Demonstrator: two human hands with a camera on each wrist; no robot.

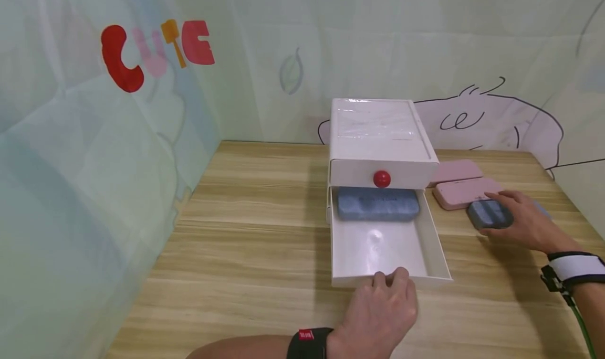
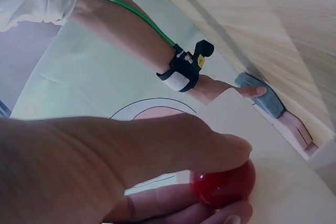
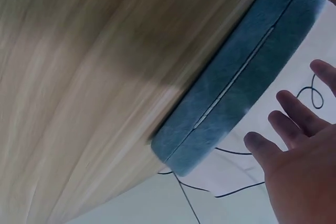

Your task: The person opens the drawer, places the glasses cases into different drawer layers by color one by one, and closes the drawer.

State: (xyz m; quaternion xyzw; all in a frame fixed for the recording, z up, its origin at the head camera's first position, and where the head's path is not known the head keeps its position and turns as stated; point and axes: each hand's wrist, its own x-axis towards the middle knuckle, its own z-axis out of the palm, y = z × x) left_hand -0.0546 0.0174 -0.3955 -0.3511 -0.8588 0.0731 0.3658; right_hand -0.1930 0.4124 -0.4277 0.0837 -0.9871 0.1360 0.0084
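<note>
Head: your left grip [image 1: 382, 307] is at the lower drawer [image 1: 368, 256]; the inner case [image 1: 378, 205] has its rear hidden under the upper drawer [image 1: 354, 174]. Your right grip [image 1: 525, 220], spread and released, hides the middle of the blue case [image 1: 488, 215] on the table [image 1: 255, 217]; contact is unclear. Left wrist: your left grip clasps a red knob [image 2: 226, 186], partly covering it. Right wrist: the blue case runs out of frame.

From the open drawer [image 1: 350, 249], bare tabletop [image 1: 250, 233] gives wide passage at 9 o'clock; the drawer's front half is reachable from above. The left hand [image 1: 383, 306] gripping the red knob [image 2: 224, 188] blocks 6 o'clock, the white cabinet [image 1: 378, 133] 12, two pink cases [image 1: 465, 192] 2, the right hand [image 1: 527, 220] and a blue case [image 1: 489, 214] 3
</note>
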